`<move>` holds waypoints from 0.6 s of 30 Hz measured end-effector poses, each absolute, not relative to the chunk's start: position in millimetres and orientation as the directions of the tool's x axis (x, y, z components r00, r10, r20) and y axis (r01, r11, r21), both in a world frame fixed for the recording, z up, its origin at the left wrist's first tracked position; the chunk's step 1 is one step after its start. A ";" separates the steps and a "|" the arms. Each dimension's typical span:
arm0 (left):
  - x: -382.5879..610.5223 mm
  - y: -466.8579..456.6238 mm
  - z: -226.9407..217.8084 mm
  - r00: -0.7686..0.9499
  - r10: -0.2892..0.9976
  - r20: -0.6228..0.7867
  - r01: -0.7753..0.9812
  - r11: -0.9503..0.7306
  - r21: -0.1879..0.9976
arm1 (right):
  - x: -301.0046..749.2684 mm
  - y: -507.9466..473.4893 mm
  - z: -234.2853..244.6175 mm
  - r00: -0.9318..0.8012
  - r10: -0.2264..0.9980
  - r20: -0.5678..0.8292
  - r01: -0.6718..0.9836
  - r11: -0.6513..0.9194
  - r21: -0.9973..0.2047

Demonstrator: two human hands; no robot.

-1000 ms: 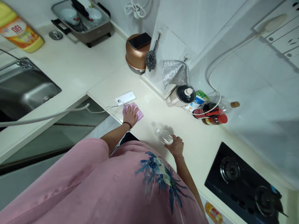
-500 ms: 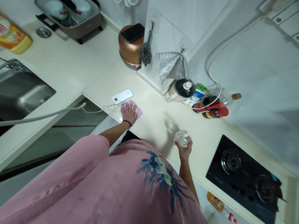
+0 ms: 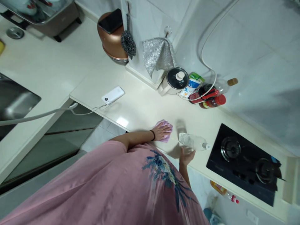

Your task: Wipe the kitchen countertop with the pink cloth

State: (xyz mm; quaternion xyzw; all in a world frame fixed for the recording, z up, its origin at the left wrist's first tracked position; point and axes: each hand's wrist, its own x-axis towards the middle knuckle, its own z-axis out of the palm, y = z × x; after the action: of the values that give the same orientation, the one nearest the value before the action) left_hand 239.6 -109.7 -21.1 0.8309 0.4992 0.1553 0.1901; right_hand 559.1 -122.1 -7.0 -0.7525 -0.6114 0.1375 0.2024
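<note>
My left hand (image 3: pixel 160 131) lies flat, fingers together, pressing a pink cloth (image 3: pixel 167 132) onto the cream countertop (image 3: pixel 140 106) near its front edge. My right hand (image 3: pixel 187 155) grips a clear plastic bottle (image 3: pixel 193 142), held tilted on its side just above the counter, its cap end pointing right toward the stove. Cloth and bottle are a short gap apart.
A black two-burner gas stove (image 3: pixel 246 162) sits right of the bottle. Against the wall stand a small white pot with black lid (image 3: pixel 174 82), sauce bottles (image 3: pixel 208 97) and a carton. A white power bank (image 3: pixel 113 95) with cable, a copper pot (image 3: pixel 112 40) and a sink (image 3: pixel 14 101) lie to the left.
My left hand slid the pink cloth rightward along the counter, away from the power bank toward the bottle. My right hand tipped the bottle sideways and moved it right. The view shifted right.
</note>
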 end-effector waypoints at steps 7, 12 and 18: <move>128.2 -38.1 -10.9 -0.074 0.983 -0.170 0.881 0.144 0.450 | 553.2 -153.9 -29.0 0.392 0.918 0.066 0.863 -0.342 -0.370; 21.8 -24.4 -2.8 -0.533 0.830 -0.165 0.742 0.552 0.380 | 528.3 -154.2 -37.3 0.457 0.877 0.146 0.854 -0.388 -0.348; 29.3 -17.1 -7.1 -0.640 0.761 -0.102 0.662 0.614 0.429 | 520.8 -154.9 -36.3 0.502 0.856 0.128 0.826 -0.430 -0.364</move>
State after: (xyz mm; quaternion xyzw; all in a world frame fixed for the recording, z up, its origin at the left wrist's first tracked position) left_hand 29.3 -17.1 -7.1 0.4010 0.8877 0.1790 0.1381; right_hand 520.8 -154.9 -36.3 -0.8447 -0.4977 0.0379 0.1930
